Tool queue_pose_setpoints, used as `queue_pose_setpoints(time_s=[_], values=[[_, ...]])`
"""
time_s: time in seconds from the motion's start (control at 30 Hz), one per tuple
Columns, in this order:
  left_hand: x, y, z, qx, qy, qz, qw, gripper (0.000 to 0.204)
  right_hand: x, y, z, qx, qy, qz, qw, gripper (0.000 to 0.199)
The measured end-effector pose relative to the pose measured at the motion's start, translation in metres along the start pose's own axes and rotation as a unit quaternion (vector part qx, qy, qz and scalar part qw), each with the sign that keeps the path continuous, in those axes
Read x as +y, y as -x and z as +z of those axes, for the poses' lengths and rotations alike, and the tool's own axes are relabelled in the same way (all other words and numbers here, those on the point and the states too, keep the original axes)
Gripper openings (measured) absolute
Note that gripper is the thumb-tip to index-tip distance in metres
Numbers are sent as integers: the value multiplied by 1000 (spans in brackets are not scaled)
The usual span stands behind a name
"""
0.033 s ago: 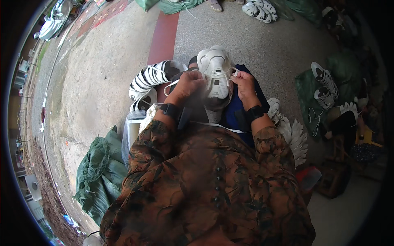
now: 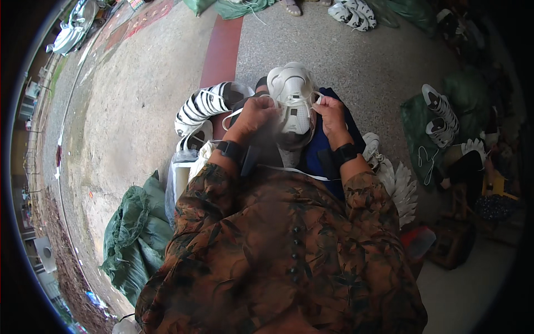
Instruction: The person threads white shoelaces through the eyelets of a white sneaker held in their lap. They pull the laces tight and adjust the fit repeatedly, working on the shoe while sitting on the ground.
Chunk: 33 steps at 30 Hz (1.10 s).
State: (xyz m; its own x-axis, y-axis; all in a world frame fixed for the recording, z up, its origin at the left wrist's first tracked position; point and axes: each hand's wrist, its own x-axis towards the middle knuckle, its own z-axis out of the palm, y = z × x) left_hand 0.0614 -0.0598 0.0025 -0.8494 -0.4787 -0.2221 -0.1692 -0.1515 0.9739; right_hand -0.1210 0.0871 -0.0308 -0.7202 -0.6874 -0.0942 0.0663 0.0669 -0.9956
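Observation:
A white sneaker (image 2: 293, 83) rests on my lap in front of me, its toe pointing away. Its white shoelace crosses the upper. My left hand (image 2: 259, 117) is closed in a pinch on the lace at the shoe's left side, and a loose lace end loops out to the left. On the right side, my right hand (image 2: 331, 114) pinches the other part of the shoelace (image 2: 318, 99) between thumb and fingers. Both hands sit close beside the shoe. Dark blue cloth (image 2: 350, 131) lies under the right hand.
Nested black-and-white shoe parts (image 2: 199, 109) stand on the left. A green sack (image 2: 136, 214) lies at lower left, and a bundle of white laces (image 2: 401, 192) hangs at my right. Farther right, more shoes (image 2: 439, 114) lie on green sacking near another person (image 2: 473, 161).

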Motion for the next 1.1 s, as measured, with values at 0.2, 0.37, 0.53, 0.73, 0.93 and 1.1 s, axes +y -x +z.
queue_pose_setpoints(time_s=[0.2,0.37,0.53,0.73,0.93,1.1], values=[[-2,0,0,9,-7,15,1000,12,-11,1,20,60,379,-301,873,22],[7,5,13,49,-1,24,999,14,-8,-5,11,40,196,-119,972,21],[3,7,17,97,35,39,994,11,-11,23,24,97,446,-265,849,9],[-8,-1,17,108,39,65,991,11,-25,45,30,32,503,-253,826,10],[16,14,27,139,-63,42,987,13,-15,38,22,69,421,-271,863,6],[15,15,23,126,-91,39,987,18,-22,42,25,83,427,-283,855,5]])
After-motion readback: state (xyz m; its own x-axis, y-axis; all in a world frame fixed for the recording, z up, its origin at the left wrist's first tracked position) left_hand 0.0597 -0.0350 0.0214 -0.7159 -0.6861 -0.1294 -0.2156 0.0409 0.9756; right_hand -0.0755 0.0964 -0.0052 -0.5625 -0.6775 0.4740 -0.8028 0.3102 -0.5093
